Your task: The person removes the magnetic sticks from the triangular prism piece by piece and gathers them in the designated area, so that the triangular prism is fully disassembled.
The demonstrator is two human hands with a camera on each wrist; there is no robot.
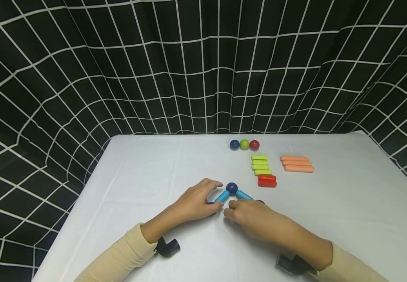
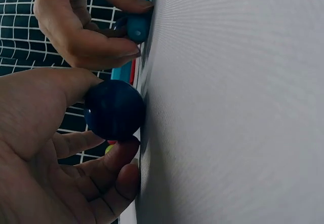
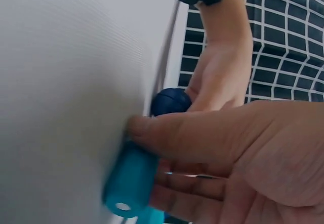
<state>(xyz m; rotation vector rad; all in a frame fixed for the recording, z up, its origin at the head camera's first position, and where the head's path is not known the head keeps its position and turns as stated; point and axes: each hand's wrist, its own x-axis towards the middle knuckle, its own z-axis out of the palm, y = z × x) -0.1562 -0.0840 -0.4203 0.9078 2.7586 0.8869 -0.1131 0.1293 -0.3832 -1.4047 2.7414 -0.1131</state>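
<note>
In the head view my left hand [image 1: 194, 201] is curved round a dark blue ball [image 2: 115, 110] that rests on the white cloth, its thumb and a fingertip against it. A light blue stick [image 1: 222, 196] runs from that ball to another dark blue ball [image 1: 231, 188] at the peak. From the peak a second light blue stick [image 1: 244, 194] slopes right toward a third dark blue ball [image 1: 260, 201], mostly hidden behind my right hand [image 1: 256, 219]. That hand pinches a separate light blue stick [image 3: 130, 181] between thumb and fingers, low over the cloth.
Behind the hands lie red sticks [image 1: 267, 183], several yellow-green sticks [image 1: 260, 167] and orange sticks [image 1: 299, 169]. Farther back sit a blue ball [image 1: 234, 145], a green ball [image 1: 244, 144] and a red ball [image 1: 254, 145]. A black gridded curtain [image 1: 189, 78] surrounds the white table [image 1: 147, 164].
</note>
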